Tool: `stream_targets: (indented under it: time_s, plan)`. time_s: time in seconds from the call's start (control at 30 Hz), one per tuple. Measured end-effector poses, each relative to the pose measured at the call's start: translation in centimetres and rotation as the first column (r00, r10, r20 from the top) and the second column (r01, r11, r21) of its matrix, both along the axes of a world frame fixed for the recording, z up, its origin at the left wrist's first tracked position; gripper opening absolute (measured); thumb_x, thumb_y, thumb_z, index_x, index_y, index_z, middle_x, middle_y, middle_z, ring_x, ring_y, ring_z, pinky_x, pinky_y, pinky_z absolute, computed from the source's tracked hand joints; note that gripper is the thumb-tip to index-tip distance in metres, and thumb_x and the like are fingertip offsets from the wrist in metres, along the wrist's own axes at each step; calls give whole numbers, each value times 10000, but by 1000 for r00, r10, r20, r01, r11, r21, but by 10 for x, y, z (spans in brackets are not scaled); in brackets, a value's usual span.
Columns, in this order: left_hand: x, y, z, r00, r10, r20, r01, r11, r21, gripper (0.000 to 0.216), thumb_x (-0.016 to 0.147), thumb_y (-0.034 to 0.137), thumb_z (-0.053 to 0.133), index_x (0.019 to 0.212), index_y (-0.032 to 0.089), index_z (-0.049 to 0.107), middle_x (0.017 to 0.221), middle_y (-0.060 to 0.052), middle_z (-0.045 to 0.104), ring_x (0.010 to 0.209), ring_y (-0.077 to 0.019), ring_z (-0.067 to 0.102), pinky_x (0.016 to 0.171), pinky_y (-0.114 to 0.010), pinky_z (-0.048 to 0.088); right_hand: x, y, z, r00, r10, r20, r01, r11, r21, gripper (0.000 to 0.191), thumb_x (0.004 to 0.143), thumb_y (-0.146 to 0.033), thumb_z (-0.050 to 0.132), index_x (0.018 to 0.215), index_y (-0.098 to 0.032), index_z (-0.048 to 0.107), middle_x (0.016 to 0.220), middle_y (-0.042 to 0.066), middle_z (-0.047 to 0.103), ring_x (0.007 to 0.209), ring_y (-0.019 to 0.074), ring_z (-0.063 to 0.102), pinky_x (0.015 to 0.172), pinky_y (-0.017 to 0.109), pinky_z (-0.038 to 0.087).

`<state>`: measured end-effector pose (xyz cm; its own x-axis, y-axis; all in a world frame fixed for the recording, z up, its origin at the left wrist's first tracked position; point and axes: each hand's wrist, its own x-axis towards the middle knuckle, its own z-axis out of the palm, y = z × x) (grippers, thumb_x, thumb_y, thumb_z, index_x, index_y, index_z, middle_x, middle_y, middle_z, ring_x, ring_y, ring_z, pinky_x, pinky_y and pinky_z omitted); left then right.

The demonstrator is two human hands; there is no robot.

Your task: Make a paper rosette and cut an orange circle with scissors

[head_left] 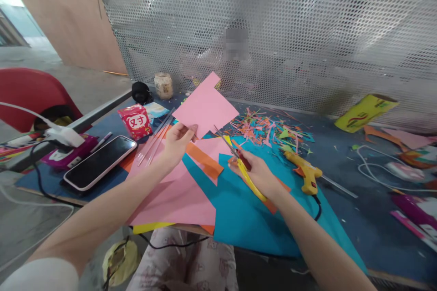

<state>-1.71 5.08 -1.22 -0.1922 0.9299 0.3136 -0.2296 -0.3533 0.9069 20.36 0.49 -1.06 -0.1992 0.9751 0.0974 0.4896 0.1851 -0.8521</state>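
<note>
My left hand [180,142] pinches the lower corner of a pink sheet of paper [206,104], which is raised above the table and has a notch cut at its top right. In my right hand [256,168] is a pair of scissors [247,175] with yellow handles; the blades point up and left, just below the sheet and apart from it. Beneath both hands lie larger pink paper [177,195], blue paper [252,223] and an orange strip [206,161]. How far the blades are spread is hard to make out.
A yellow glue gun [303,170] lies to the right, by a heap of paper scraps [269,129]. On the left are a phone [100,161], a red packet [135,121], clear glue sticks [159,138] and a purple power strip [70,152]. A perforated metal panel [290,32] stands behind.
</note>
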Motion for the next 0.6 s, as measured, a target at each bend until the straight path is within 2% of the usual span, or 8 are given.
stream_targets:
  time_s: [0.23,0.43,0.6]
  plan:
    - [-4,-1,8,990,126,63,-130,990,63,219,698,350,706,698,178,572,561,58,555,488,-61,509,513,-197,426,2,0,1,999,32,37,-33,999,37,282,673,-457,667,719,-201,560,717,19,624,698,197,577,648,315,466]
    - [1,-3,3,978,55,-203,-45,997,55,187,718,321,683,669,165,591,541,37,567,501,-78,522,512,-204,415,-1,-2,0,1000,21,3,-21,999,-40,299,659,-464,663,712,-192,549,703,4,596,659,168,561,639,305,465]
    - [4,-5,1,965,46,-257,-36,998,44,230,708,327,685,601,158,571,505,34,546,475,-72,513,489,-198,401,-3,-2,2,997,18,-81,-24,997,-77,346,626,-496,670,682,-192,515,687,-14,556,639,138,519,622,282,439]
